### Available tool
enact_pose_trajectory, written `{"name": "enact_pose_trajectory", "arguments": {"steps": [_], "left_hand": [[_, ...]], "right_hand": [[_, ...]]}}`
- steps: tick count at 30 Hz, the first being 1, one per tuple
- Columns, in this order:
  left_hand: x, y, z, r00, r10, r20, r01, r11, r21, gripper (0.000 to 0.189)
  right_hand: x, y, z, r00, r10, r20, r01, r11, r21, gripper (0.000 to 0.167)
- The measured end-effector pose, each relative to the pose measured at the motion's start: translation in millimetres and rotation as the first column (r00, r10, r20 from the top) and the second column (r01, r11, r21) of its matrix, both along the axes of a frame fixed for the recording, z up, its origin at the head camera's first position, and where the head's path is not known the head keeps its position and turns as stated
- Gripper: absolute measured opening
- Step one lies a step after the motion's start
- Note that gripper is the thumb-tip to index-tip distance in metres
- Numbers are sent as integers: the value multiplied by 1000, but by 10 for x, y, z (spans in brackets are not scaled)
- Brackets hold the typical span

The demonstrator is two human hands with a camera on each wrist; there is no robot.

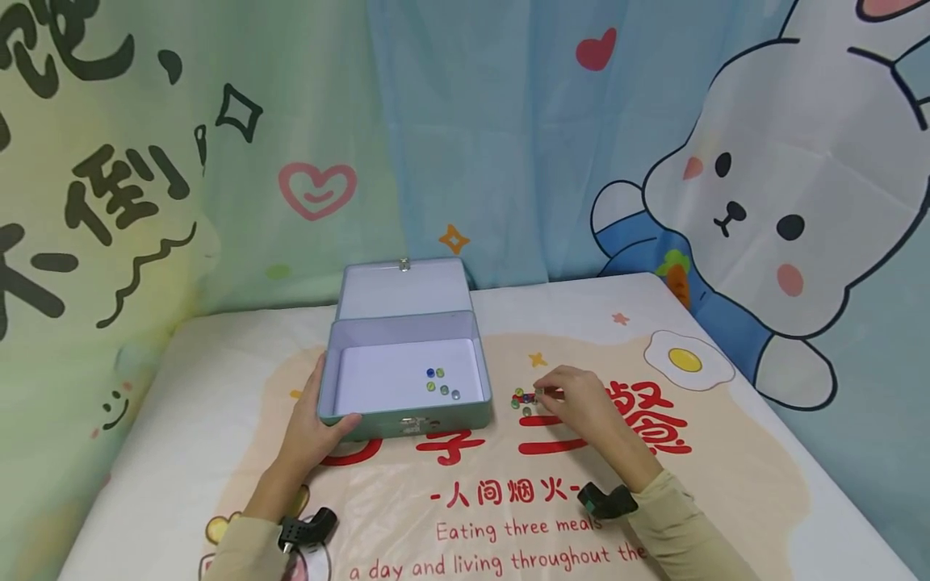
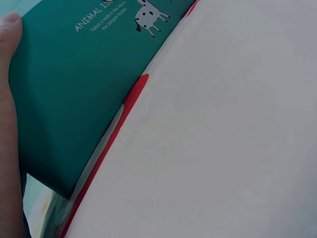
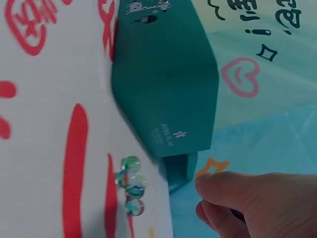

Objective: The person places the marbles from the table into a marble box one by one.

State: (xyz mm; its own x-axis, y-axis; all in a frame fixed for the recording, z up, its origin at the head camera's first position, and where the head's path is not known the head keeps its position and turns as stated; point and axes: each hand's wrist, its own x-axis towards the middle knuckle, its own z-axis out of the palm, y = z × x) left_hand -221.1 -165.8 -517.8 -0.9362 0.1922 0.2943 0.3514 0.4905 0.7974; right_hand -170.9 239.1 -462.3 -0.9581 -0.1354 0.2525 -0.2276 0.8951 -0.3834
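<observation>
My left hand (image 1: 314,415) grips the left front corner of an open green tin box (image 1: 454,418), thumb on the front rim and fingers along the side. Inside the box, several glass marbles (image 1: 445,390) lie toward the right; one is dark blue. On the cloth to the right of the box sits a small cluster of clear and coloured marbles (image 3: 134,192). My right hand (image 1: 581,401) is at this cluster, thumb and forefinger brought together. A small marble (image 1: 539,392) shows at its fingertips in the head view; the right wrist view hides it behind the thumb.
The box's hinged lid (image 1: 407,290) leans back, with a metal clasp on its edge. A printed cloth (image 1: 508,504) with red lettering covers the table. Behind the table hangs a curtain (image 1: 465,145) with a cartoon rabbit and hearts.
</observation>
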Motion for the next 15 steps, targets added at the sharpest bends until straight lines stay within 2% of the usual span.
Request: {"name": "enact_pose_trajectory", "arguments": {"steps": [8,15], "left_hand": [[-17,-13,-31,1000,9,-4,-9,1000,-7,108],[-18,-11,-41,1000,9,-25,-9,1000,-8,108]], "right_hand": [[-39,-76,121,998,33,-53,-33,999,0,24],[-113,-194,240,997,54,-55,-58,996,-71,20]]}}
